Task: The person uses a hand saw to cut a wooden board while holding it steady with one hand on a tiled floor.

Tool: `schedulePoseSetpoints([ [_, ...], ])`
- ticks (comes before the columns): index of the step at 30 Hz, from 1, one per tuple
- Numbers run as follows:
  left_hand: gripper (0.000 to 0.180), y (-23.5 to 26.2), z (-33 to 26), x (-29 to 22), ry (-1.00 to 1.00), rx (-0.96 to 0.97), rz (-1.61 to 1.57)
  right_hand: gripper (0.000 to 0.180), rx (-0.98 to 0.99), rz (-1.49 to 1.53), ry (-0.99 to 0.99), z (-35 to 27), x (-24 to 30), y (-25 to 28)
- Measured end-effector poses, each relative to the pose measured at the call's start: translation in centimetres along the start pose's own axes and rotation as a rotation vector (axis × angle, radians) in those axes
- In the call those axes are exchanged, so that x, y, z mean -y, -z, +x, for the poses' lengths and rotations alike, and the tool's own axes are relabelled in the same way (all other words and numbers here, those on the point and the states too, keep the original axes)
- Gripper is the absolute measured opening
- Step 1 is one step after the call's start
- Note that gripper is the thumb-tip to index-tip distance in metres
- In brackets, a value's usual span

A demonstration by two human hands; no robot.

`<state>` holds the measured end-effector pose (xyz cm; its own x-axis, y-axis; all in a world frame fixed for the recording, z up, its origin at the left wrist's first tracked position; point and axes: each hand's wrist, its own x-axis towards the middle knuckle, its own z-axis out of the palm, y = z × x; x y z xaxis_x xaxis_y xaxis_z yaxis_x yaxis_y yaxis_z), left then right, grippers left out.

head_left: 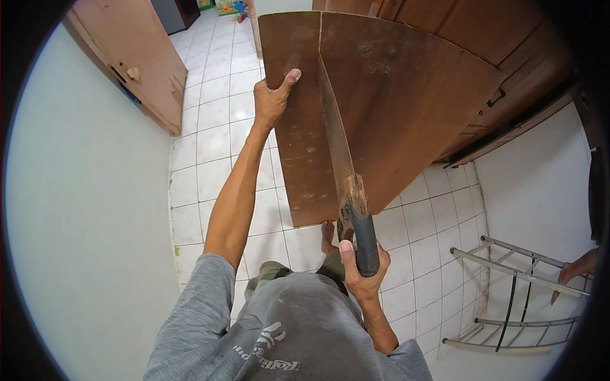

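Observation:
A large brown wooden board [406, 108] with a curved far edge is in front of me. A thin straight cut line runs in from its far edge, and the blade of a handsaw [337, 133] lies along that line, pointing away from me. My right hand [365, 276] is closed round the saw's dark handle, close to my body. At the board's left edge, my left hand [273, 98] grips it, thumb on top and the fingers hidden beneath. What supports the board from below is mostly hidden.
White tiled floor [210, 152] lies below. An aluminium ladder [527, 273] is at the right, with another person's bare limb [575, 273] over it. A worn door [133, 63] stands at the far left; brown wooden furniture [508, 89] is behind the board at the right.

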<state>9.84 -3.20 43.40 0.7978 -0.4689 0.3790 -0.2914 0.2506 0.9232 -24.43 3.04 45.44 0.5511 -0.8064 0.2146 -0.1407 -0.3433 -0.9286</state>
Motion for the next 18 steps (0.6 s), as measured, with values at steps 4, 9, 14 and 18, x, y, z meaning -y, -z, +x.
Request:
schedulePoseSetpoints([
  [4,0.038,0.0,-0.6,-0.7,-0.031,-0.016,-0.046,0.017,-0.014,-0.004,-0.086,-0.2,0.7,0.5],
  [9,0.037,-0.3,-1.1,-0.4,-0.033,-0.076,-0.009,0.011,-0.024,-0.002,-0.088,0.4,-1.7,0.6],
  [14,0.041,-0.3,-0.7,0.9,0.016,-0.106,0.026,0.008,-0.044,0.035,-0.082,4.7,-0.6,-1.4],
  [18,0.039,-0.8,-1.0,0.6,-0.013,-0.118,-0.026,0.012,-0.120,0.120,-0.154,11.0,-1.5,-1.7],
])
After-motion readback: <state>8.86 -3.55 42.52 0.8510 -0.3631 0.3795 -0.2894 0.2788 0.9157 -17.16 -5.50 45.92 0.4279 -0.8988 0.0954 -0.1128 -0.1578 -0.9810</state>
